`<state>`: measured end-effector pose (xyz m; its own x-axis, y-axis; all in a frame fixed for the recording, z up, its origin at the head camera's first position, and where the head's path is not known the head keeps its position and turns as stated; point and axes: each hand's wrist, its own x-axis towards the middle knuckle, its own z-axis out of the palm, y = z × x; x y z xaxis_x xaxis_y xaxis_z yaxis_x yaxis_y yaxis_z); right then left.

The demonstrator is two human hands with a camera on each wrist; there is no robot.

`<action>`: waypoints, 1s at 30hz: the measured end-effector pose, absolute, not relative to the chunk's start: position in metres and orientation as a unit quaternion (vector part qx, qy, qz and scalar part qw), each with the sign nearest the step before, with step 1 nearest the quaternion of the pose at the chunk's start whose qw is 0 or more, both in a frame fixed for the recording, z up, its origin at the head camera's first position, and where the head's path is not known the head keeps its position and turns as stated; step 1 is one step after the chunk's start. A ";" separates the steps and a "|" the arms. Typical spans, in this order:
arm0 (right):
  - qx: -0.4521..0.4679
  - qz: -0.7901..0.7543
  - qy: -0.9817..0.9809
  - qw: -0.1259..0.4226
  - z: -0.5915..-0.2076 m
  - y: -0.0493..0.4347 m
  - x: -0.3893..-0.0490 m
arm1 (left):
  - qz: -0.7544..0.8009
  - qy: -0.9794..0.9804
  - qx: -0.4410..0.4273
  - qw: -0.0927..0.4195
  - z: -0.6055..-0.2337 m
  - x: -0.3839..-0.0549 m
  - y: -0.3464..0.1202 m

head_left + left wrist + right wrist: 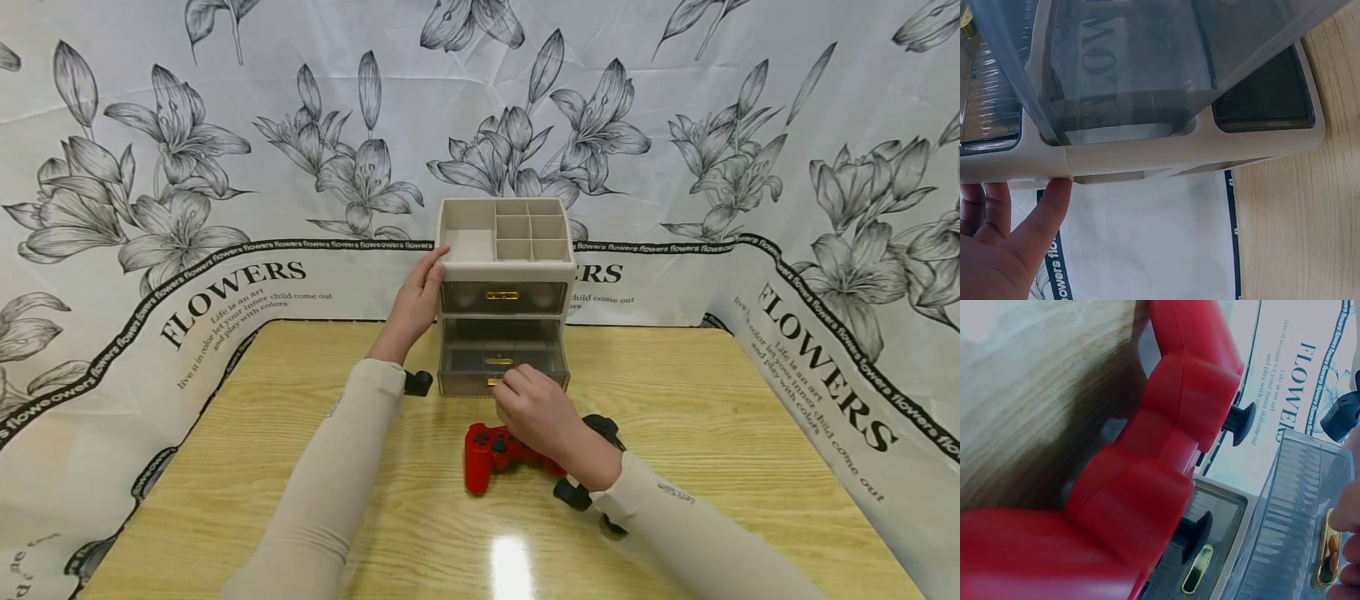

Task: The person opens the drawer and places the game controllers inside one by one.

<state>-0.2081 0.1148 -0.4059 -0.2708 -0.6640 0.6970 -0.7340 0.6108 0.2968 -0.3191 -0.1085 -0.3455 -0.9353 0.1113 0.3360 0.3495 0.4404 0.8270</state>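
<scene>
A cream desktop organizer (506, 272) with smoky clear drawers stands at the back of the table. Its middle drawer (1147, 69) is pulled out; the upper drawer (468, 298) is closed. My left hand (417, 302) rests against the organizer's upper left side, its fingertips touching the edge (1016, 164). At the front of the pulled-out drawer, my right hand (536, 408) pinches the gold handle (1329, 550) with curled fingers. Below that hand lies a red game controller (480, 467), partly hidden by it; the right wrist view shows the controller (1141, 494) large and close.
Open compartments (531, 229) divide the organizer's top. The wooden table (315, 433) extends to both sides. Behind it hangs a white flower-printed cloth (300, 183). Small black wrist devices (573, 493) sit beside both forearms.
</scene>
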 end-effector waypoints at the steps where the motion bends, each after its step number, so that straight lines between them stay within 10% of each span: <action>1: 0.439 0.045 -0.797 0.412 -0.407 0.115 -0.208 | -0.511 -0.841 -0.136 0.116 -0.345 -0.319 -0.108; 30: 0.421 0.074 -0.892 0.145 -0.433 0.128 -0.189 | -0.508 -0.842 -0.134 0.121 -0.344 -0.318 -0.107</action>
